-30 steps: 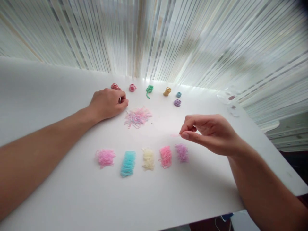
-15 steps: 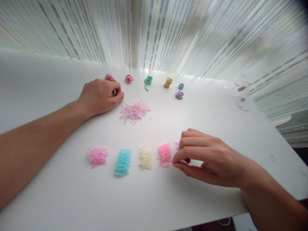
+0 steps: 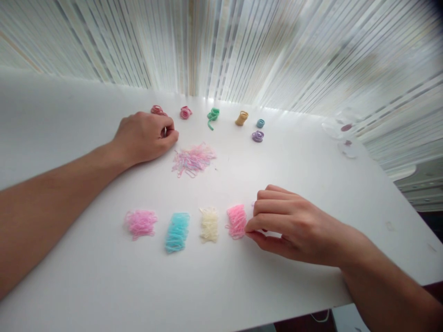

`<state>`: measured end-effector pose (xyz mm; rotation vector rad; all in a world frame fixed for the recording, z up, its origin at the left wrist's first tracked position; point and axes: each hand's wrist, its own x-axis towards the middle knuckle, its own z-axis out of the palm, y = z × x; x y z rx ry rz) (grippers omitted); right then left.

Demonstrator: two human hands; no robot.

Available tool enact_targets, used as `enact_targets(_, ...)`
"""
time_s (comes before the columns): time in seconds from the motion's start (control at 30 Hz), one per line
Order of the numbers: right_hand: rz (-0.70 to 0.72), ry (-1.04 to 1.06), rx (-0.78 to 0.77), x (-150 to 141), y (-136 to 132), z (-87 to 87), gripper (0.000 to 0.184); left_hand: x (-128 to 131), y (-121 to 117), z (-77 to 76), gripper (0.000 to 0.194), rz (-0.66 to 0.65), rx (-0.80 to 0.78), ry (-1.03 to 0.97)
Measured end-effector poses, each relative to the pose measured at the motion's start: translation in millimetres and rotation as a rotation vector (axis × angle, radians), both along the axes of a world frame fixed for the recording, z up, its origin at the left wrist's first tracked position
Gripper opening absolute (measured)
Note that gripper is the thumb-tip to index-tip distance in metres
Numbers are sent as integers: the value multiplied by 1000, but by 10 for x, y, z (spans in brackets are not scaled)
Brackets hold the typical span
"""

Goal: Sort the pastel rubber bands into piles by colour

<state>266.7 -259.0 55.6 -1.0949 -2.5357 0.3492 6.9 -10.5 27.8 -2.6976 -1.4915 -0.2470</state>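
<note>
My right hand (image 3: 294,226) pinches at the right edge of a pile of pink rubber bands (image 3: 236,222), thumb and forefinger pressed together on a pink band that is mostly hidden by the fingertips. To its left lie piles of cream rubber bands (image 3: 209,225), blue rubber bands (image 3: 177,233) and lilac-pink rubber bands (image 3: 141,224). A pale purple bit (image 3: 254,204) peeks out behind my right hand. My left hand (image 3: 147,137) rests on the table with curled fingers and nothing visible in them, beside a loose heap of mixed pastel bands (image 3: 194,160).
Along the back of the white table (image 3: 86,286) stand coiled pieces: red (image 3: 157,109), rose (image 3: 186,112), green (image 3: 213,115), tan (image 3: 241,118), blue (image 3: 260,123) and purple (image 3: 257,136). Clear plastic discs (image 3: 347,148) lie at the right. A string curtain (image 3: 207,46) hangs behind.
My right hand has shifted slightly left, bringing its fingertips against the pink pile. The pink strand seen between pile and fingertips is now mostly covered. My left hand stays put.
</note>
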Motion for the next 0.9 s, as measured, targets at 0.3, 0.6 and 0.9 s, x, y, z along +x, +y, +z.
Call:
enact_targets(0.3,2,-13,-18,14,-5,-3,21,5,-5,4,29,14,12,6)
enact_targets(0.6,-95,152,107,39,66,-5,19,8,0,-1,32,19,9,21)
enact_targets(0.9,-623,366,118,434,335,-260,31,12,-41,29,34,7,-22,-5)
